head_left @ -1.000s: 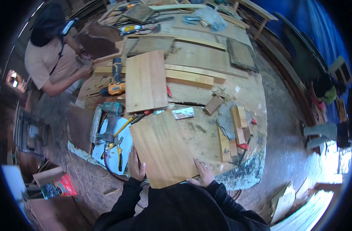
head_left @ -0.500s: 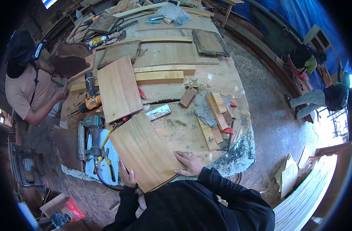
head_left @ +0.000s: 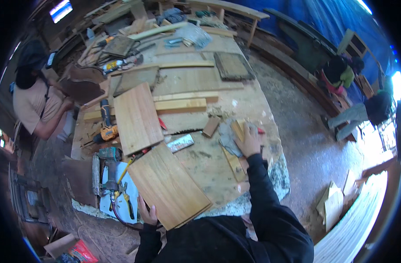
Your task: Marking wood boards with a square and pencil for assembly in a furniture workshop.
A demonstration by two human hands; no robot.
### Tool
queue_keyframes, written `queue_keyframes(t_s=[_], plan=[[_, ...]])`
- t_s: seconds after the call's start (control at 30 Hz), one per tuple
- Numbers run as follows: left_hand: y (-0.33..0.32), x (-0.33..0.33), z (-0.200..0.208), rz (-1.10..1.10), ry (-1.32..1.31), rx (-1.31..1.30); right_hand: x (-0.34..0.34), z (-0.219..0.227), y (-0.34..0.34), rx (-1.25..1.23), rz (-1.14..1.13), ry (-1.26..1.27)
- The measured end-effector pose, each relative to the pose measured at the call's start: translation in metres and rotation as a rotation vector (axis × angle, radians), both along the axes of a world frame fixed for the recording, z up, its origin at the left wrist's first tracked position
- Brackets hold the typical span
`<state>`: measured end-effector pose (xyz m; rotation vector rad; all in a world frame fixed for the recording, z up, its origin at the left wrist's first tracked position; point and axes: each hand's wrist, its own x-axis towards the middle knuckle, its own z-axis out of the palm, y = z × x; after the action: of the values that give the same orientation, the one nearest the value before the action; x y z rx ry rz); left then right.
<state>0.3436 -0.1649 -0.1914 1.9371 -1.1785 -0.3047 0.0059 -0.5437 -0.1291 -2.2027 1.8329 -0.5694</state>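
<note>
My left hand grips the lower left edge of a flat wooden panel, which lies tilted at the near edge of the workbench, close to my body. Its near edge shows a second layer underneath. My right hand is stretched out to the right, its fingers closed over a small wooden block on a pile of offcuts. A grey cloth lies under the pile, and a longer wood strip sticks out toward me. The hand hides part of the pile.
Another panel lies beyond mine. At left are a cordless drill, a green power tool and pliers. A small brown block and a whitish box sit mid-bench. A co-worker works at left.
My right hand has let go of the panel's right edge and moved forward and right onto the pile of wood blocks. The left hand stays at the panel. The view has shifted slightly.
</note>
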Motion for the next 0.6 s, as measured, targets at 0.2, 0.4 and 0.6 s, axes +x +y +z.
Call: queue_keyframes(t_s=[0.2, 0.4, 0.6], plan=[[0.0, -0.004, 0.008, 0.034, -0.006, 0.002, 0.0, -0.012, 0.015, -0.154, -0.034, -0.092], [-0.005, -0.003, 0.008, 0.068, -0.045, -0.042, -0.011, 0.004, 0.014, -0.286, 0.043, -0.215], [-0.005, -0.006, 0.028, 0.048, -0.042, -0.046, 0.006, -0.003, 0.029, -0.168, 0.059, 0.017]])
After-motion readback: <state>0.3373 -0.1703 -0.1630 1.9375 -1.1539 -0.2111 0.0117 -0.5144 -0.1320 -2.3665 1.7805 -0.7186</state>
